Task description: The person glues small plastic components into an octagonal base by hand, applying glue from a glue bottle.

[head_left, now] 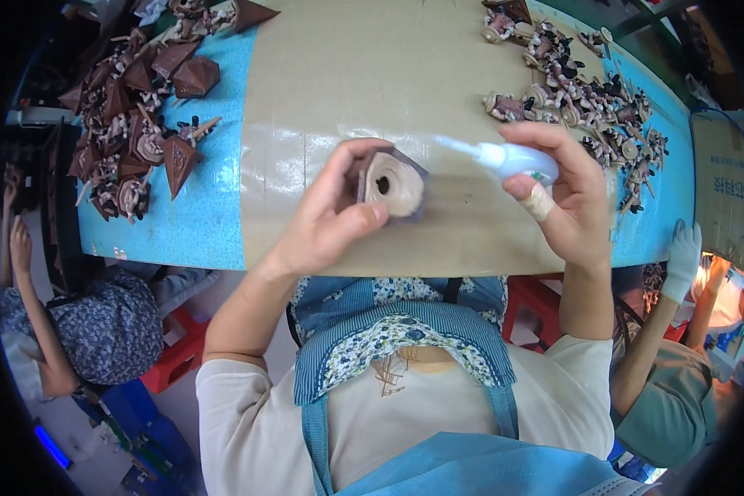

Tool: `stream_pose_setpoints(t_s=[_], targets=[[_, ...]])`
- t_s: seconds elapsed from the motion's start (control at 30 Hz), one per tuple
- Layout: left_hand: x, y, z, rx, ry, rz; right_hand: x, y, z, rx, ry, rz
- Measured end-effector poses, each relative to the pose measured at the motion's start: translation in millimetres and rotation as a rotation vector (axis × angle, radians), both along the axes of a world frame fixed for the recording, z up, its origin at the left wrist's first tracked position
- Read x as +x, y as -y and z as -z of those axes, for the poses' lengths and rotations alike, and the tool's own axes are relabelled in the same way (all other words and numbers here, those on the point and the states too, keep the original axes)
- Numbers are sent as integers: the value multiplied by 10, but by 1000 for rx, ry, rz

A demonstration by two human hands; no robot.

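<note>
My left hand [326, 215] grips a small brown piece with a round beige face and a dark hole [391, 185], held over the cardboard sheet [364, 74]. My right hand [562, 198] holds a small white squeeze bottle [517, 159] with a long clear nozzle pointing left toward the piece; the tip is a little to the right of it. One finger of that hand has a bandage.
A heap of brown pyramid-shaped pieces [136, 107] lies at the left on the blue table [198, 223]. Several small figurine parts [583, 91] are piled at the right. One person sits at my left [99, 331], another with a white glove [684, 260] at my right.
</note>
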State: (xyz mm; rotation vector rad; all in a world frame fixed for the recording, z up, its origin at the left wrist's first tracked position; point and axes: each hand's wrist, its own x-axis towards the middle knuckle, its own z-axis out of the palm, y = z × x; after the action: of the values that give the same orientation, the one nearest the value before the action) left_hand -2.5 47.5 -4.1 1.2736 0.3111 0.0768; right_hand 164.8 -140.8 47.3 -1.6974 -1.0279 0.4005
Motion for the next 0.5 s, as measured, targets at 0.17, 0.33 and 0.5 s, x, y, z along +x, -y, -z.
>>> stream_pose_setpoints(t_s=[0.17, 0.33, 0.5], targets=[[-92, 333, 69, -21, 212, -35, -80, 36, -283, -25, 324, -157], [-68, 504, 76, 162, 235, -77, -224, 108, -390, -68, 516, -156], [-25, 601, 86, 16, 259, -78, -278, 160, -378, -79, 559, -133]])
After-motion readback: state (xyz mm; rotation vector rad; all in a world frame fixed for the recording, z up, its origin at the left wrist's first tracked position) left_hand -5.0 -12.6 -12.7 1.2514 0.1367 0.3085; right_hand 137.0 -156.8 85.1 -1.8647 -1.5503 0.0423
